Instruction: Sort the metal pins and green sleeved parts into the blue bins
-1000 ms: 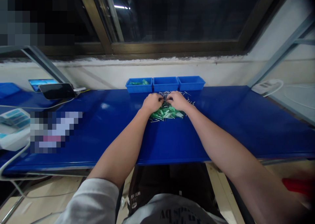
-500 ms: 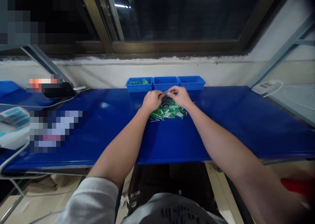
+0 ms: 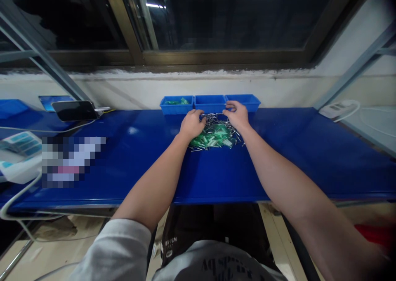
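Observation:
A heap of small green parts with thin metal pins lies on the blue worktop in front of three blue bins. My left hand rests on the heap's left edge with its fingers curled into the parts. My right hand is lifted to the rim between the middle bin and the right bin, fingers pinched together; what they hold is too small to name. The left bin contains a few green parts.
A dark phone leans at the back left with a cable running from it. A white device with a cord sits at the far left. A white power strip lies at the right. A window and wall stand behind the bins.
My right hand has moved from the top of the heap up and right to the bins' rim. My left hand stays on the heap. The camera view shifted slightly.

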`<state>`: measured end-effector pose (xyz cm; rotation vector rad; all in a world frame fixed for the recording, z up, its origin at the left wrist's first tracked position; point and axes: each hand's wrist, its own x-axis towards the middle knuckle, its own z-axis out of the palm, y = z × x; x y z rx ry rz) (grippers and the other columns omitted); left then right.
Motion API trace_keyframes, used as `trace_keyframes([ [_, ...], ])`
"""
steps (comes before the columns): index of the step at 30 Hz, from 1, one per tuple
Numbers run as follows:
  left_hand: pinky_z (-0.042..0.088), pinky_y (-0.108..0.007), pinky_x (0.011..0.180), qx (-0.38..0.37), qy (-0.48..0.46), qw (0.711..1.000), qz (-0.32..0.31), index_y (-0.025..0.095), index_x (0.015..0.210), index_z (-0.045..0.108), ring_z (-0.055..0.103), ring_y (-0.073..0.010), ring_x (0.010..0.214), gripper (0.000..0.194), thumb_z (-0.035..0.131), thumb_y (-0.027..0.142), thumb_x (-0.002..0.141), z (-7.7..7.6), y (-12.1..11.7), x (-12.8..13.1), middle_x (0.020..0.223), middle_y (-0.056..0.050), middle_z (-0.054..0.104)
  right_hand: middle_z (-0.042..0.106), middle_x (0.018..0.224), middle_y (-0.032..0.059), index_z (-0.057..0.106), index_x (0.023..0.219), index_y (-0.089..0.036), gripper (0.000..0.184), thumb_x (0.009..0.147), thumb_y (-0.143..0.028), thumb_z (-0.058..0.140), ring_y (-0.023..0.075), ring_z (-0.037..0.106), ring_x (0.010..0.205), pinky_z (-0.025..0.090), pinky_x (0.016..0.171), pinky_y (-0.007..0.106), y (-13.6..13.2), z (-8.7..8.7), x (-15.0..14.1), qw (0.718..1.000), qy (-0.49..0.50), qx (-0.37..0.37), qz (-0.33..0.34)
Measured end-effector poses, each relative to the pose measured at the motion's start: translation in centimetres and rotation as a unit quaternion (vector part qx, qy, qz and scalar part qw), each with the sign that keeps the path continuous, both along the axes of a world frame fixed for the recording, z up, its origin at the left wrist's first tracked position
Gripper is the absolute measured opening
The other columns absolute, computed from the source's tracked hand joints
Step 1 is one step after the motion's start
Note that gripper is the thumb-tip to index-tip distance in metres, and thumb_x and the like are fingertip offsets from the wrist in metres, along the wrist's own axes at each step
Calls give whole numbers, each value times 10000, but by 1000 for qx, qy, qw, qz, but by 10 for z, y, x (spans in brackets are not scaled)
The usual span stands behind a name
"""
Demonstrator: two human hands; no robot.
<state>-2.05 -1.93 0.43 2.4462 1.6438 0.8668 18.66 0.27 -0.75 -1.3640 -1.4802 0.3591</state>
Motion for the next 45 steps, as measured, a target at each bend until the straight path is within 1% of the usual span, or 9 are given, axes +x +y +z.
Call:
trace_keyframes([
  [7, 468, -373, 1036, -19, 9, 1000, 2, 128, 1228, 655, 604, -268, 1175, 344, 511, 271, 951, 1, -2, -1, 1233, -138, 662, 592, 1354, 181, 521, 1401, -111, 666, 763, -192, 694, 368, 448, 1323, 362, 1110, 552, 1, 2, 17, 995, -67, -34, -71],
  [15, 482, -387, 1027, -35, 18, 999, 5, 142, 1202, 675, 625, -276, 1139, 335, 516, 278, 940, 1, -2, -1, 1215, -136, 665, 527, 1417, 184, 426, 1490, -150, 893, 678, -218, 788, 437, 359, 1371, 348, 1103, 645, 3, -3, 18, 995, -42, -80, -52],
  [18, 486, -387, 1025, -48, 27, 998, 3, 152, 1207, 676, 629, -275, 1136, 340, 525, 291, 937, 0, -1, -1, 1220, -130, 669, 538, 1401, 185, 453, 1467, -141, 801, 724, -211, 746, 399, 407, 1344, 371, 1105, 597, 1, -3, 15, 994, -73, -51, -57],
  [21, 487, -379, 1025, -55, 32, 998, -6, 157, 1206, 683, 633, -273, 1146, 343, 523, 301, 939, -1, 0, -2, 1232, -126, 679, 616, 1289, 165, 578, 1339, -135, 587, 764, -184, 681, 337, 514, 1236, 415, 1069, 517, -4, 1, 8, 992, -119, -19, -44],
  [24, 493, -369, 1011, -61, 37, 997, -23, 175, 1197, 694, 639, -272, 1157, 339, 501, 307, 952, -3, 2, -2, 1254, -121, 688, 703, 1041, 113, 704, 1111, -139, 332, 788, -188, 647, 268, 614, 1018, 465, 968, 433, -13, 7, -5, 984, -175, -13, 31],
  [27, 500, -370, 989, -73, 52, 995, -46, 191, 1172, 712, 663, -277, 1126, 338, 481, 319, 961, -4, 3, -3, 1216, -110, 716, 708, 895, 80, 752, 954, -161, 194, 814, -263, 663, 230, 620, 885, 471, 885, 380, -23, 13, -18, 964, -242, -22, 105],
  [32, 502, -331, 969, -78, 69, 992, -75, 213, 1149, 731, 680, -254, 1099, 340, 458, 298, 966, -6, 2, -3, 1179, -76, 740, 717, 834, 64, 776, 825, -180, 126, 805, -239, 667, 208, 627, 830, 467, 816, 330, -30, 13, -30, 937, -295, -33, 183],
  [39, 505, -339, 965, -74, 91, 990, -80, 221, 1143, 738, 687, -252, 1083, 338, 461, 290, 962, -7, 1, -2, 1175, -70, 743, 737, 848, 53, 787, 822, -191, 132, 795, -169, 660, 207, 645, 866, 473, 843, 311, -24, 4, -32, 937, -301, -40, 172],
  [45, 505, -330, 952, -70, 104, 989, -77, 225, 1103, 754, 692, -248, 1065, 359, 446, 177, 925, -6, 2, -1, 1134, -72, 756, 713, 975, 79, 790, 877, -201, 153, 802, -178, 658, 233, 634, 962, 474, 913, 341, -21, -1, -34, 938, -305, -43, 159],
])
